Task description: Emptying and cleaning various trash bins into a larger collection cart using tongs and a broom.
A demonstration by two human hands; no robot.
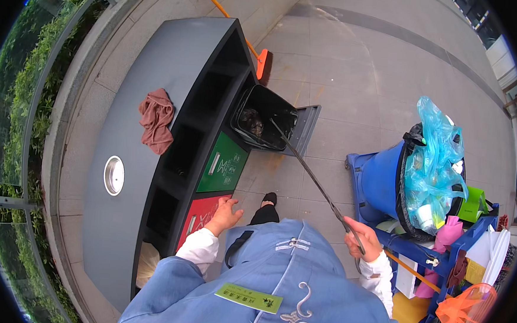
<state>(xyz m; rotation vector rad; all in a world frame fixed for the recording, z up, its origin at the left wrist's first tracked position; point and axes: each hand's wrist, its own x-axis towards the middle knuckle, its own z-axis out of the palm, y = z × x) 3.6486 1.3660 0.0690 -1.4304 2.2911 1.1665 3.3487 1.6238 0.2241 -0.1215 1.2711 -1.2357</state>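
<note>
Long metal tongs (312, 173) are gripped in my right hand (366, 242), in front of my body at the right. Their far tips reach into a pulled-out bin (238, 129) lined with a black bag. A dark, crumpled bundle (251, 122) lies inside it, left of the tips; whether they touch anything is unclear. My left hand (224, 217) holds nothing, its fingers apart, beside the red door panel (193, 211) of a dark grey litter station (128, 109). The station's green panel (223, 164) lies just beyond the red one.
A brown cloth (156, 120) and a round metal ashtray (114, 176) are on the station's top. An orange broom (261, 66) leans behind it. At right stands a cart with a blue barrel (379, 180), full of bagged rubbish (436, 159), and an orange net-like item (464, 314).
</note>
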